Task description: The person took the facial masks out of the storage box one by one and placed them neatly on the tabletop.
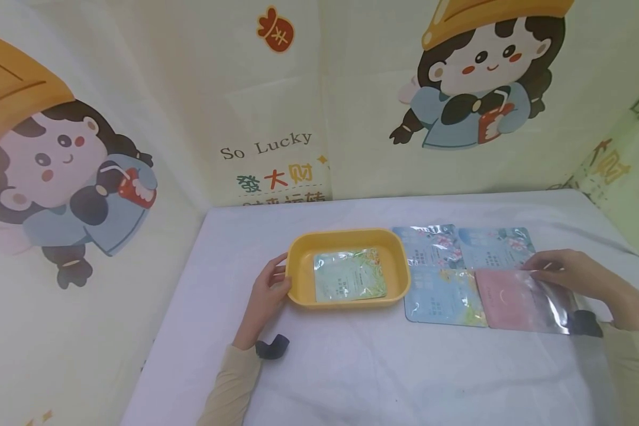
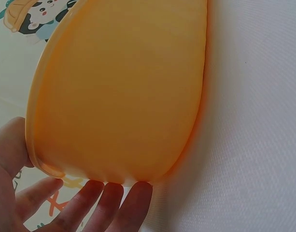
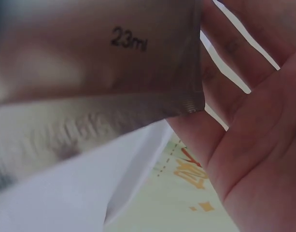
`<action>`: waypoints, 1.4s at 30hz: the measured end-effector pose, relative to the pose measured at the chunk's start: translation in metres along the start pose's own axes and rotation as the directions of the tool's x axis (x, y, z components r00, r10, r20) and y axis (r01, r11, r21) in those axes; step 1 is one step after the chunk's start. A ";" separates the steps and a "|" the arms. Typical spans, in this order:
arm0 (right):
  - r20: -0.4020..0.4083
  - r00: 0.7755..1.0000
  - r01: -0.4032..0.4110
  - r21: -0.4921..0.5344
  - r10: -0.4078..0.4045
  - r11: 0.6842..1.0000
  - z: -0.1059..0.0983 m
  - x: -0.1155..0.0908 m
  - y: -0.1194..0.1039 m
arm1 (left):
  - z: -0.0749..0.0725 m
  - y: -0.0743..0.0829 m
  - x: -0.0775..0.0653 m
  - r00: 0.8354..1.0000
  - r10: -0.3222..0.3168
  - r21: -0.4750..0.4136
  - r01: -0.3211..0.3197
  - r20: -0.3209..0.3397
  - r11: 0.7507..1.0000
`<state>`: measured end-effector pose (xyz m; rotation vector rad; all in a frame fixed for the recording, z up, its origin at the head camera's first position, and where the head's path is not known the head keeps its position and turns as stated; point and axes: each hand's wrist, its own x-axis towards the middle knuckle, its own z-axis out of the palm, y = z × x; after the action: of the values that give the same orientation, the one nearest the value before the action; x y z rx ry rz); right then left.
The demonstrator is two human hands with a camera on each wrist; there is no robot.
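Observation:
At the left end of a yellow plastic tray (image 1: 297,296), my left hand (image 1: 270,288) holds the end wall. Its thumb is at the rim and its fingers (image 2: 138,203) press the outer side. One pale green sachet (image 1: 346,277) lies flat inside the tray. My right hand (image 1: 559,269) pinches the upper edge of a shiny pink sachet (image 1: 506,299). The sachet's right part tilts up and reflects light. Close up in the right wrist view, the held sachet (image 3: 99,63) shows a silvery surface printed "23ml", with its corner against the fingers.
Right of the tray are three blue sachets: one near the tray's back corner (image 1: 431,244), another at the back right (image 1: 492,245), and one with yellow flowers (image 1: 442,299) in front. A white cloth (image 1: 383,373) covers the table. Cartoon-printed sheeting (image 1: 362,118) hangs behind and at the sides.

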<state>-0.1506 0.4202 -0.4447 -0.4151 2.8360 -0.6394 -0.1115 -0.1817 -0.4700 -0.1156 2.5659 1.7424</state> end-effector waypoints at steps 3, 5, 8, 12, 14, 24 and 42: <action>0.013 1.000 -0.016 -0.005 0.017 1.000 -0.001 0.000 0.001 | 0.000 -0.001 0.000 1.000 -0.001 0.007 0.001 -0.003 1.000; 0.018 1.000 -0.025 -0.004 0.025 1.000 -0.001 0.001 0.001 | 0.000 0.003 -0.002 1.000 0.002 0.008 -0.002 -0.001 1.000; 0.008 1.000 -0.024 -0.011 0.024 1.000 -0.002 0.000 0.000 | 0.000 0.002 -0.002 1.000 0.019 0.002 -0.019 -0.002 1.000; -0.002 1.000 -0.031 -0.005 0.031 1.000 -0.006 0.000 -0.002 | 0.001 -0.003 0.000 0.999 0.033 0.002 -0.033 -0.009 0.999; -0.004 0.999 -0.037 -0.004 0.037 0.999 -0.007 -0.001 -0.002 | 0.001 -0.003 0.000 1.000 0.025 0.009 -0.025 -0.013 1.000; 0.001 0.998 -0.057 -0.009 0.057 0.998 -0.005 -0.002 -0.002 | 0.003 -0.005 -0.001 1.000 0.029 0.004 -0.029 -0.010 1.000; -0.099 0.995 -0.006 -0.005 0.006 1.000 -0.001 0.003 -0.030 | 0.000 -0.006 0.000 1.000 0.010 0.021 -0.010 -0.007 1.000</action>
<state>-0.1467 0.3941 -0.4306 -0.3858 2.9322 -0.6691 -0.1108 -0.1839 -0.4753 -0.1084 2.5935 1.7207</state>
